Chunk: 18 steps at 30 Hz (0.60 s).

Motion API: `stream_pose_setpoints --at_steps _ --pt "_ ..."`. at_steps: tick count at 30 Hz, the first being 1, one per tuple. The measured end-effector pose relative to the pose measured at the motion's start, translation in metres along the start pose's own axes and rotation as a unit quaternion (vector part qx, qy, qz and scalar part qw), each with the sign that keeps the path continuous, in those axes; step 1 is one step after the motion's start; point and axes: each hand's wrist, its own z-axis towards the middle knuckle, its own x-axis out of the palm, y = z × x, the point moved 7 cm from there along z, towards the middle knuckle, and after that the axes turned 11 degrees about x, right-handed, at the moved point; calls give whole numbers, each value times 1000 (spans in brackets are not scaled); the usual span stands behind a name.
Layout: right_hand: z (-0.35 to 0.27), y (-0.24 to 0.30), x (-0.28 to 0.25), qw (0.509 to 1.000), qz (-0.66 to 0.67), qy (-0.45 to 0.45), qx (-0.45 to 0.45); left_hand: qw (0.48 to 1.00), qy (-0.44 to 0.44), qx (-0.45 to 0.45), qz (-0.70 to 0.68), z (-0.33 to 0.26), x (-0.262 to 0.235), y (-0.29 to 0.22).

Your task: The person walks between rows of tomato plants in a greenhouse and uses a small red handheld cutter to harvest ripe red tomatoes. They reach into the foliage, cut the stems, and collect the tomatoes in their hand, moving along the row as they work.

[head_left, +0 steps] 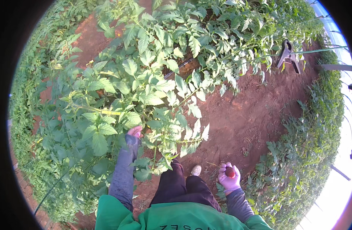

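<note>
My left hand (136, 131) reaches in among the leaves of a tomato plant (147, 97); foliage hides most of its fingers, so I cannot tell what they touch. A yellowish stem (103, 111) slants through the leaves just above that wrist. Low on the right, my right hand (226, 181), pale or thinly gloved, is closed round a small dark red round thing (230, 172) with a brighter red spot. The exact kind of this thing does not show. A thin pale strand (212, 164) sticks out leftward from the same hand.
Reddish bare soil (245, 111) runs between the plant row and another green row (290, 172) at the right. A green line (317, 50) crosses the upper right, carrying a grey and black spring clamp (287, 56). My shoe (196, 170) stands on the soil.
</note>
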Motion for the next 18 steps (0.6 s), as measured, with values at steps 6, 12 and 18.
stream_pose_setpoints --at_steps 6,12,18 --pt "-46 37 44 999 -6 42 -11 975 -134 -173 -33 -60 -63 69" --pt "-108 119 40 997 5 71 -42 863 -415 -263 -115 -100 -40 30" --pt "-151 254 -1 992 39 95 -77 820 -471 -274 -172 -179 11 22"
